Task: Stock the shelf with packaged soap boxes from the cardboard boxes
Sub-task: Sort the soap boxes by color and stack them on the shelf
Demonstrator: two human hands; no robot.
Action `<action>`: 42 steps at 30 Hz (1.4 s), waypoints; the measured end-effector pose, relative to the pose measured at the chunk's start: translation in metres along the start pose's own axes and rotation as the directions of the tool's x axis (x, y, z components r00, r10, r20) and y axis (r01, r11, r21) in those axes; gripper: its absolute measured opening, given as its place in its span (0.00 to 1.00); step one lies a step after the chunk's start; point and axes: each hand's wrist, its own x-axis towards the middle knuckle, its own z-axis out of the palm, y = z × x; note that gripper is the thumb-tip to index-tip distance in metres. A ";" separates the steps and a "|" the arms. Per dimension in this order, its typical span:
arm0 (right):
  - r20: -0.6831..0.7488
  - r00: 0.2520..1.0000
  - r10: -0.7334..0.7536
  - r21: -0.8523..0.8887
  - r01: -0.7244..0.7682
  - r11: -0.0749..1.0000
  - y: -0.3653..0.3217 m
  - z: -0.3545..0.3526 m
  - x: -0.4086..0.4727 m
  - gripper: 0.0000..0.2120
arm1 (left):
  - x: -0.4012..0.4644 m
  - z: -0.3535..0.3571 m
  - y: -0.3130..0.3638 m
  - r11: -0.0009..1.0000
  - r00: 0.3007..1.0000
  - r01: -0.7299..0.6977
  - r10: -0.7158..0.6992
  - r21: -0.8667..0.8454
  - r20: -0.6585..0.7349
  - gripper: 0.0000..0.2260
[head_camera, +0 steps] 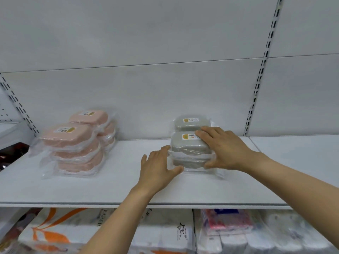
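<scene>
Grey-green soap boxes in clear wrap stand in two short stacks on the white shelf [128,187]. The front grey stack [187,145] has my right hand [225,149] over its top and right side, fingers on the top box, thumb against the lower one. My left hand [157,165] presses its straight fingers against the stack's left side. The rear grey stack [190,121] stands just behind. No cardboard box is in view.
Two stacks of pink wrapped soap boxes [73,149] stand at the shelf's left. Slotted uprights [260,76] run up the white back panel. Packs of paper rolls and tissue [165,233] fill the shelf below. A dark object [11,153] lies at far left.
</scene>
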 end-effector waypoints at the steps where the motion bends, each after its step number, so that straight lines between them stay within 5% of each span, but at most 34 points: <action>1: -0.003 1.000 0.016 -0.024 -0.016 1.000 0.001 0.002 0.002 0.45 | 0.002 0.001 0.001 1.000 1.000 0.003 -0.003 -0.006 0.003 0.31; 13: 0.087 0.990 0.110 0.060 -0.115 0.992 -0.014 -0.007 -0.006 0.42 | -0.008 -0.027 -0.001 0.990 0.998 -0.021 0.014 0.140 0.055 0.35; 20: -0.430 0.901 0.058 0.299 0.082 0.951 -0.125 0.012 -0.070 0.19 | -0.112 -0.049 -0.040 0.981 0.962 -0.164 0.183 0.108 -0.203 0.22; 24: -0.320 0.947 -0.017 0.429 0.161 0.889 -0.207 0.054 -0.100 0.15 | -0.189 -0.044 -0.103 0.995 0.970 -0.095 0.087 -0.025 -0.229 0.16; 28: -0.030 0.996 -0.084 0.563 0.087 0.822 -0.275 0.121 -0.119 0.15 | -0.258 -0.015 -0.185 0.961 0.975 0.221 -0.222 -0.165 0.009 0.14; 31: 0.292 0.940 -0.174 0.555 -0.018 0.831 -0.311 0.179 -0.124 0.19 | -0.296 0.021 -0.236 0.803 0.844 0.534 -0.488 -0.266 0.223 0.11; 35: 0.540 0.795 -0.276 0.539 -0.074 0.839 -0.348 0.269 -0.116 0.24 | -0.334 0.091 -0.291 0.424 0.528 0.849 -0.695 -0.314 0.489 0.19; 38: 0.641 0.706 -0.301 0.477 -0.059 0.877 -0.373 0.333 -0.100 0.27 | -0.355 0.150 -0.320 0.134 0.300 0.943 -0.739 -0.306 0.603 0.26; 42: 0.682 0.677 -0.277 0.442 -0.079 0.894 -0.402 0.405 -0.080 0.26 | -0.375 0.221 -0.337 -0.220 -0.015 0.948 -0.755 -0.231 0.655 0.35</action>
